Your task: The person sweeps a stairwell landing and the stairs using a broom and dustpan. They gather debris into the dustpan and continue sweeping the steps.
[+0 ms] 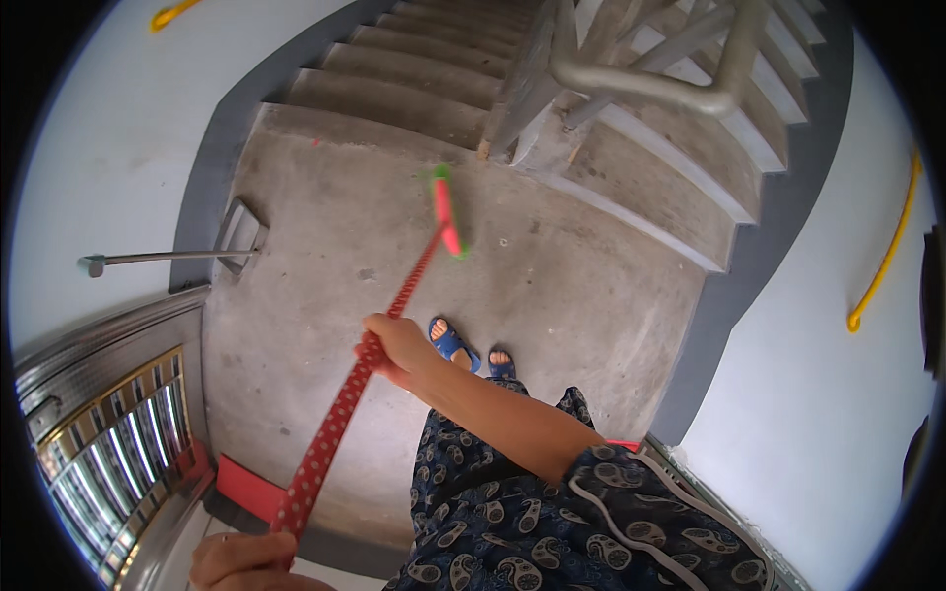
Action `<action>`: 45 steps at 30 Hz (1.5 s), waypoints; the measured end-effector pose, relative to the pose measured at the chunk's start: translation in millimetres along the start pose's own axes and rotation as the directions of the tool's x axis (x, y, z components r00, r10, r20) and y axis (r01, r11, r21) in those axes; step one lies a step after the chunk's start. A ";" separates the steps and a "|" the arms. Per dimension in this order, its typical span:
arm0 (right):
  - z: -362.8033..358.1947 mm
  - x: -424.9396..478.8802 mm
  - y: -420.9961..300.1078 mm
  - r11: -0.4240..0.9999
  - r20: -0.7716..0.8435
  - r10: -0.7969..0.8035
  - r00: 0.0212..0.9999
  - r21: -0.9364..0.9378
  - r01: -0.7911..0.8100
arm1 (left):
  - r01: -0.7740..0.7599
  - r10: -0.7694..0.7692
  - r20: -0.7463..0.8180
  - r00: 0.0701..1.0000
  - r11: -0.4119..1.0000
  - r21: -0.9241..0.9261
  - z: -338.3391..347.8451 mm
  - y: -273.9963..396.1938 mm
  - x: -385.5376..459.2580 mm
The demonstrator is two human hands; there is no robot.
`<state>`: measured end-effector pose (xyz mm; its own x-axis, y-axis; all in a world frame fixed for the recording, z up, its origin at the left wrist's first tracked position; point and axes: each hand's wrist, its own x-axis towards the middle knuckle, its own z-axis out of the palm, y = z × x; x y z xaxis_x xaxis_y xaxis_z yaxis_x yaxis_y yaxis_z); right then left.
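A broom with a red, white-dotted handle (340, 414) slants across the landing. Its pink head (443, 207), edged with green bristles and slightly blurred, is over the concrete floor (325, 221) near the foot of the stairs. My right hand (395, 351) wraps around the handle partway along it. At the handle's upper end, my left hand (247, 565) grips it and is partly cut off by the bottom edge of the view.
A long-handled grey dustpan (240, 229) is by the left wall. Concrete steps (399, 96) and a metal railing (643, 81) are ahead, with further steps (658, 199) on the right. A metal door (118, 421) and red mat (251, 487) are at lower left.
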<state>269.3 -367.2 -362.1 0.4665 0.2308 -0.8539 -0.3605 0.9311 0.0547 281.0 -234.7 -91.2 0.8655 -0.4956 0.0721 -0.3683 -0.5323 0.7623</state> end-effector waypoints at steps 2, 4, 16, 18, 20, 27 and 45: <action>-17.8 -8.0 -11.7 0.996 -0.073 -0.086 0.994 0.002 0.087 | -0.118 0.124 0.113 0.986 0.991 -0.062 -6.0 -11.9 17.5; -47.6 2.4 -38.3 0.989 -0.138 -0.145 0.980 0.017 0.148 | 0.030 -0.035 -0.028 0.999 0.989 -0.145 21.1 -30.5 27.3; 20.6 114.2 -74.0 0.999 0.095 -0.030 0.995 -0.017 0.032 | 0.180 -0.179 0.016 0.984 0.981 -0.073 40.2 -48.7 71.1; 45.3 96.5 -74.0 0.999 0.103 -0.011 0.995 -0.044 0.016 | 0.160 -0.161 -0.114 0.980 0.987 -0.016 40.1 -27.6 73.0; 49.1 62.6 -72.2 0.990 0.142 0.056 0.988 -0.137 -0.036 | 0.157 -0.113 -0.228 0.967 0.969 0.189 37.3 0.6 69.2; -94.8 -24.9 -131.1 0.968 -0.293 0.017 0.956 0.243 0.058 | 0.074 -0.037 0.163 0.986 0.971 -0.229 99.6 -16.4 73.0; -408.6 61.1 -235.3 0.009 -0.213 -0.586 0.782 -0.966 -0.257 | 0.713 -0.362 0.615 0.701 0.397 -0.578 413.5 -99.6 19.9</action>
<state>52.6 -687.6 -638.6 0.4036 -0.4254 -0.8100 -0.9036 -0.3239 -0.2802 194.5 -475.3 -431.7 0.5312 -0.5763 -0.6210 0.6667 -0.1680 0.7261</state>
